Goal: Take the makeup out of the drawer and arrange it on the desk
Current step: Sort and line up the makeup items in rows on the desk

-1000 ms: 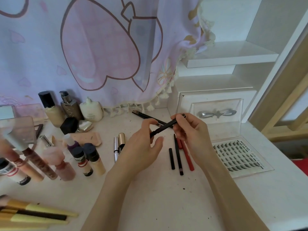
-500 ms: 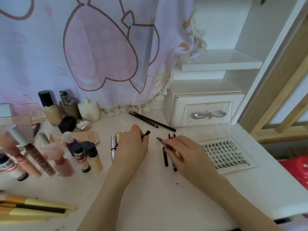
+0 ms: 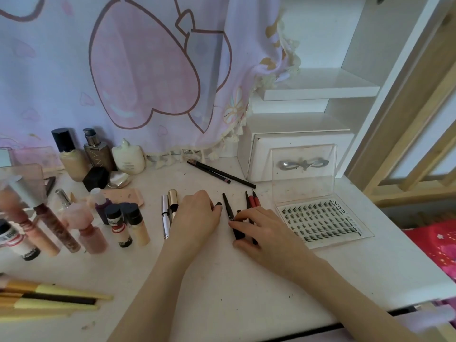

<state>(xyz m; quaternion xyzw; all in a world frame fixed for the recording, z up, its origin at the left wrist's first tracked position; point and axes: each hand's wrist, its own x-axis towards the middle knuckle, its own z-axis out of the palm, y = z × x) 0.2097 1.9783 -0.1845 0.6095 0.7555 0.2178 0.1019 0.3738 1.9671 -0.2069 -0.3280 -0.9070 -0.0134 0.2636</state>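
My right hand [image 3: 264, 230] rests on the white desk [image 3: 222, 280], its fingertips closed on a thin black pencil [image 3: 227, 206] that lies flat and points away from me. Just right of it lie another black pencil [image 3: 246, 199] and two red pencils [image 3: 254, 201], partly under my fingers. My left hand [image 3: 197, 215] is palm down beside the pencil, with a small black cap [image 3: 218, 204] at its fingertips. The white drawer [image 3: 261, 156] with a silver bow handle stands shut at the back right.
Two long dark pencils [image 3: 222, 172] lie near the curtain. An open clear lash case [image 3: 320, 218] sits to the right. Mascara tubes [image 3: 169, 213], small bottles [image 3: 128, 223], foundation bottles [image 3: 71, 156] and lip glosses crowd the left. Brushes [image 3: 49, 297] lie at the front left.
Both hands held the black pencil in the air and pulled it apart. They have dropped to the desk: the right lays the pencil beside the others, the left keeps the cap.
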